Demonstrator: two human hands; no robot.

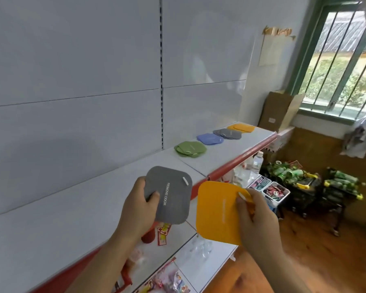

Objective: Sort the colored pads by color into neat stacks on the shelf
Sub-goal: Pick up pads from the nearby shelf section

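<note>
L hand (135, 205) grips grey pad (169, 194), thumb on its face, fingers behind; white text "REMOVE ODOR". R hand (255, 214) pinches orange pad (219, 211) at its right edge. Both pads are flat rounded squares w/ matte faces, held above the shelf (76, 218) front edge. Shelf is white w/ red lip and white back panels. Further along on it are 4 stacks: green (190, 149), blue (210, 138), grey (227, 133), orange (241, 127). Wood floor (325, 256), barred window (342, 66), cardboard box (278, 111). White baskets (268, 191) hold small mixed packets.
</note>
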